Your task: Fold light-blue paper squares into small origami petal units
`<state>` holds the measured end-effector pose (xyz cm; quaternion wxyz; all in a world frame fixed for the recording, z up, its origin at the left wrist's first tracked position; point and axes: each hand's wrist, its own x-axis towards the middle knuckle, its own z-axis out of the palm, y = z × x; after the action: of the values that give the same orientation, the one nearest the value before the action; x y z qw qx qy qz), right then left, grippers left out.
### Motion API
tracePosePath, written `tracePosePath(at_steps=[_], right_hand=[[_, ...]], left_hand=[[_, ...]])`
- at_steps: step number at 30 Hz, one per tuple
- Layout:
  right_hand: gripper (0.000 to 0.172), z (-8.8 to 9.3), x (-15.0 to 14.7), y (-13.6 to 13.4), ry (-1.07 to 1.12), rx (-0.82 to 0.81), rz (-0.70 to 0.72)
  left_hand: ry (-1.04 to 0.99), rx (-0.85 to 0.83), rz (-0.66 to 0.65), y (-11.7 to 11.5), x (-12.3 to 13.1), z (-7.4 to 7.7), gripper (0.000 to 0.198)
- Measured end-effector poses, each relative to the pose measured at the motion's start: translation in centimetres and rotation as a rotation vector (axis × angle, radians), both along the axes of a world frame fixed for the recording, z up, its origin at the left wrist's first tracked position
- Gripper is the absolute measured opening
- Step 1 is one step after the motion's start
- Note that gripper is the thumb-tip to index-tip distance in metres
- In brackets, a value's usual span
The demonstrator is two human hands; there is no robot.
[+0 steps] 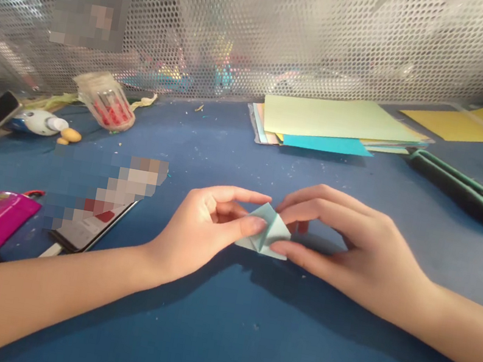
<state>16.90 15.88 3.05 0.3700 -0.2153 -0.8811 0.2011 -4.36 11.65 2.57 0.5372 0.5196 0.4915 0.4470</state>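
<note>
One blue table (197, 334) is bearing one cup (106, 106) and one cutter (457, 189); near its middle, the left hand (196, 229) and right hand (360, 244), both half closed, are pinching one folded paper (276, 235) between them.

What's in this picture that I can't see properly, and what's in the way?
All in the head view:
Paper: partly covered by the left hand and right hand.
Phone: blocky squares hide its far part.
Pink tool: cut off by the left edge.
Cutter: runs out at the right edge.
Mesh: coloured patches there are too blurred to name.
</note>
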Motion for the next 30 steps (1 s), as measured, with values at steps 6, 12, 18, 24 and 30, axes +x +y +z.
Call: tracePosePath(at_steps=[6, 12, 18, 24, 30], right_hand=[[0.011, -0.21, -0.03, -0.04, -0.044, -0.209, 0.045], [0.024, 0.13, -0.47, -0.7, -0.07, -0.42, -0.124], [0.029, -0.09, -0.36, -0.58, -0.011, -0.538, -0.135], [0.031, -0.02, -0.41, -0.36, 0.166, -0.646, -0.075], [0.03, 0.24, -0.45, -0.44, 0.212, -0.704, -0.042]], left_hand=[[0.033, 0.012, -0.014, -0.12, 0.0, -0.12, 0.03], [0.002, 0.023, -0.044, -0.01, 0.09, -0.32, 0.031], [-0.027, 0.008, -0.096, -0.04, 0.36, -0.16, 0.043], [-0.066, -0.018, -0.042, 0.04, 0.26, -0.04, 0.037], [-0.096, -0.021, -0.058, -0.02, 0.17, -0.05, 0.037]])
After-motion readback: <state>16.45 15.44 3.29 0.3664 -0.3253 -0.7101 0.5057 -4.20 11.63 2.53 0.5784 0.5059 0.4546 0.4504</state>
